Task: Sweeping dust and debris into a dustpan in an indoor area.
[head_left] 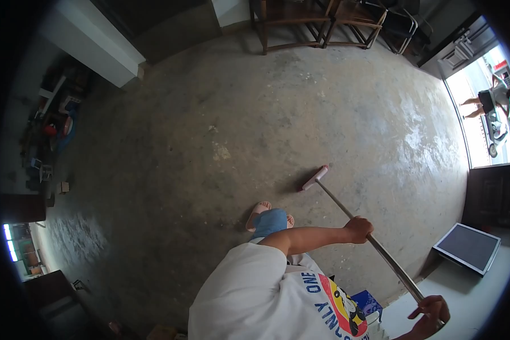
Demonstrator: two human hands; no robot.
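A long-handled broom point(394, 265) slants across the floor, its narrow pink head point(315, 178) resting on the concrete ahead of my feet. Partway along the pole, my left hand point(358, 229) is closed around it in a fist. My right hand point(432, 313) holds the upper end of the pole at the lower right, its fingers curled loosely. Too small to make out are the bristles or pad under the head. Just left of the head stand my feet in pink sandals point(260, 207).
Wooden chairs point(297, 20) line the far wall. A doorway point(487, 113) at right shows a person point(496, 97) and a motorbike outside. A flat screen point(468, 247) sits at lower right, near a blue box point(366, 301). Clutter point(56, 122) fills the left wall; a small box point(64, 187) lies nearby.
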